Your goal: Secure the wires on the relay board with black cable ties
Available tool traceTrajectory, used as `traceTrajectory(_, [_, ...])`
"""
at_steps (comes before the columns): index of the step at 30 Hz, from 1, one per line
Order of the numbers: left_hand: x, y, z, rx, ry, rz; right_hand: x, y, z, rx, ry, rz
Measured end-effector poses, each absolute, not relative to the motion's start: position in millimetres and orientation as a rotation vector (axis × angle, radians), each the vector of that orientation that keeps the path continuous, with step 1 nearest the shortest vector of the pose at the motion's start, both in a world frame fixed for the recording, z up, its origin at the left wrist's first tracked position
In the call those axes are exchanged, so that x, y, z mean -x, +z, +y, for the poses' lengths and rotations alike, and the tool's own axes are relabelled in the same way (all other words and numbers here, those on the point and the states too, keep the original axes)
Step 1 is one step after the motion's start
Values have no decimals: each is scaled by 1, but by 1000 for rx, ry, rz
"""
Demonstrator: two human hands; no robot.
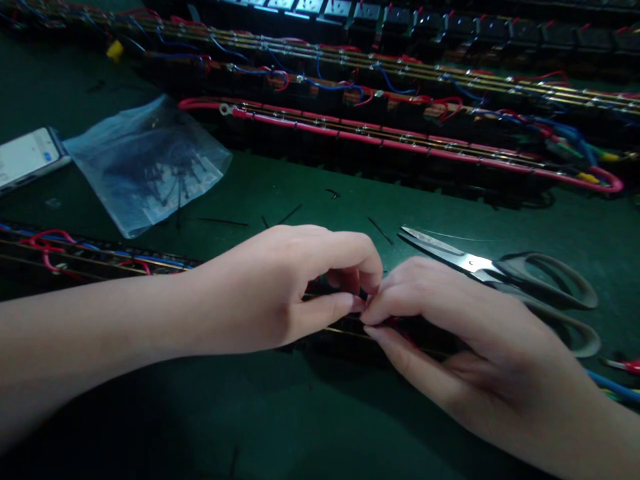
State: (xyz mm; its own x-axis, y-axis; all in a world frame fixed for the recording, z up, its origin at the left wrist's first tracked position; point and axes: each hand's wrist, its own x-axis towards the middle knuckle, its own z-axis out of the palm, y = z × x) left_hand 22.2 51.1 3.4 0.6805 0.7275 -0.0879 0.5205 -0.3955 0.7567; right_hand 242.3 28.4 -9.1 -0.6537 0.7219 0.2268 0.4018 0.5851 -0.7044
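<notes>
Over a long wired strip [125,257] with red and blue wires and brass-coloured rails, my two hands meet at the fingertips. My left hand [300,287] comes in from the left, thumb and forefinger closed in a pinch. My right hand [465,340] reaches from the lower right, its thumb and fingertips also closed together against the left ones. What the fingertips hold is too small and hidden to make out. A red wire [403,330] shows under my right hand. Just behind the right hand lie scissors [473,263] with dark handles, partly covered by it.
A clear plastic bag [150,160] of black cable ties lies at left, beside a phone [33,160]. Loose black tie pieces [380,230] are scattered on the green table [300,427]. More wired strips [350,73] and a thick red cable [425,143] stretch across the back.
</notes>
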Motion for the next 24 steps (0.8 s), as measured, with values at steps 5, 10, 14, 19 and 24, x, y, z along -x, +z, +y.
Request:
traceTrajectory(5, [-21, -2, 53, -2028, 367, 883, -242, -8, 30, 883, 840, -2345])
traceTrajectory(10, [-21, -3, 53, -2046, 356, 872, -240, -9, 30, 874, 834, -2362])
traceTrajectory(14, [-21, -2, 53, -2054, 345, 875, -240, -10, 29, 870, 839, -2346])
traceTrajectory(19, [-23, -4, 53, -2069, 285, 906, -243, -10, 28, 866, 848, -2368])
traceTrajectory(24, [-22, -10, 51, -2170, 288, 840, -243, -10, 28, 866, 855, -2375])
